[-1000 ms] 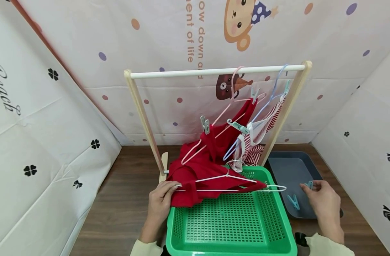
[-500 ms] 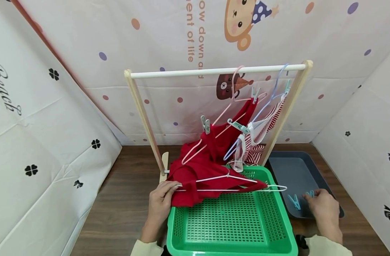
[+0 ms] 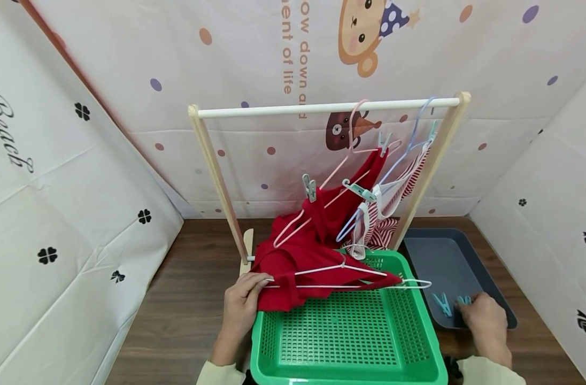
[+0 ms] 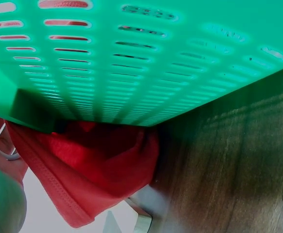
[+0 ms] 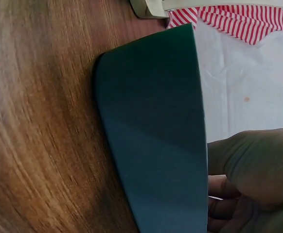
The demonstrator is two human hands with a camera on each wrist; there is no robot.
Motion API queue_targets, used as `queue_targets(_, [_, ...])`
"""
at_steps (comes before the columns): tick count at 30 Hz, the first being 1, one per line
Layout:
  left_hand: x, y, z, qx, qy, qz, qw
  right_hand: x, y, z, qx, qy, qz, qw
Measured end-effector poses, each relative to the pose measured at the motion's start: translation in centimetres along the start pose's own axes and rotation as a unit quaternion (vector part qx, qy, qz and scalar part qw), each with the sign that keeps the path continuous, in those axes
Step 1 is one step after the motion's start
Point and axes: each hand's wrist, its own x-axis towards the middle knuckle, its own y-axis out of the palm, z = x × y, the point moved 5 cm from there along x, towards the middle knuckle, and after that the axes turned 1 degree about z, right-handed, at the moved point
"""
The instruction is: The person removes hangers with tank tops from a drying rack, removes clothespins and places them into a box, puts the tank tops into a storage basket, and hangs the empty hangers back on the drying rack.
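My left hand (image 3: pixel 241 300) pinches the end of a white clothes hanger (image 3: pixel 322 286) together with a red garment (image 3: pixel 283 262), which lies over the back left of a green basket (image 3: pixel 346 331). In the left wrist view the red cloth (image 4: pixel 97 174) hangs down past the basket's slotted side. My right hand (image 3: pixel 486 320) is low over the front of a dark grey tray (image 3: pixel 442 256), a light-blue clothespin (image 3: pixel 463 300) at its fingertips. Another blue clothespin (image 3: pixel 442 305) lies just left of it. In the right wrist view the tray's wall (image 5: pixel 151 126) hides the fingertips.
Behind the basket stands a rack with a white rail (image 3: pixel 283 110). From it hang a pink hanger (image 3: pixel 332 174) with red cloth and a blue hanger (image 3: pixel 413 131) with a red-striped garment (image 3: pixel 410 176), both clipped with pegs. Printed sheets enclose the wooden table (image 3: pixel 158 305).
My right hand has moved down and slightly left with the clothespin, from above the tray to low inside its front. The left hand, hanger and red garment stay where they were.
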Motion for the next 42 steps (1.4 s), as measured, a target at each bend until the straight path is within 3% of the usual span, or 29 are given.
queue_targets(10, [-0.1, 0.0, -0.1, 0.000, 0.001, 0.002, 1.0000, 0.1, 0.3, -0.4, -0.002, -0.009, 0.000, 1.0000])
queue_targets(18, [-0.1, 0.0, -0.2, -0.003, 0.008, -0.001, 1.0000, -0.5, 0.4, -0.1, 0.008, 0.015, -0.009, 0.9998])
queue_targets(25, [0.0, 0.0, -0.4, -0.003, 0.012, 0.000, 0.9999, -2.1, -2.1, 2.1, 0.062, -0.015, -0.044, 0.9970])
queue_targets(32, [0.0, 0.1, -0.3, -0.003, 0.010, -0.003, 0.9999, -3.8, -4.7, 5.1, 0.117, -0.066, -0.109, 0.9850])
queue_targets(42, [0.1, 0.1, -0.5, -0.002, 0.013, -0.004, 0.9999, -5.8, -6.6, 7.5, 0.149, -0.095, -0.151, 0.9725])
